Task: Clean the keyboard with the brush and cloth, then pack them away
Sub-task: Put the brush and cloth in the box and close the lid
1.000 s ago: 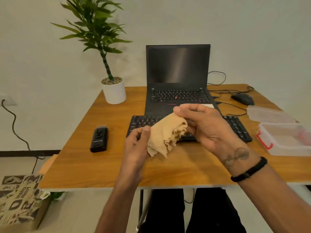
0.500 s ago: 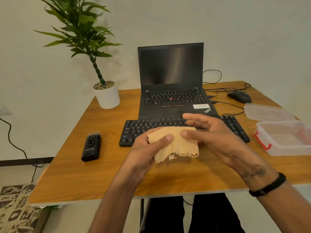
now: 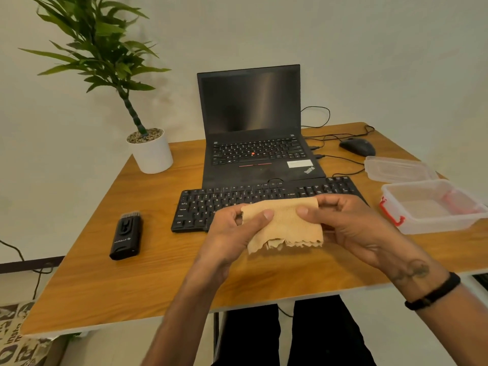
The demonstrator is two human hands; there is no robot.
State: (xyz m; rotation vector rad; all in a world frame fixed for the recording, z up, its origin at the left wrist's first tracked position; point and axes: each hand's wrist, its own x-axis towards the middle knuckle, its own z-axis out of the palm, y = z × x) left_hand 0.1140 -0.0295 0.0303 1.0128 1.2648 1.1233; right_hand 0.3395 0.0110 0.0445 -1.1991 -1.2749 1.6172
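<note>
A tan cloth (image 3: 287, 225) is folded flat and held above the table's front half. My left hand (image 3: 235, 233) pinches its left end with thumb on top. My right hand (image 3: 351, 225) pinches its right end the same way. Behind the cloth lies the black keyboard (image 3: 229, 202), its right part hidden by my hands. The black brush tool (image 3: 126, 235) lies on the table to the left, apart from both hands. A clear plastic box with red clips (image 3: 433, 207) stands open at the right.
An open black laptop (image 3: 253, 128) sits behind the keyboard. The box's clear lid (image 3: 396, 169) lies behind the box, near a black mouse (image 3: 357, 146) and cables. A potted plant (image 3: 150, 151) stands at the back left of the wooden table (image 3: 132, 283).
The bunched cloth has been spread and folded flat between both hands. My hands have lowered toward the table's front, and the view has tilted down.
</note>
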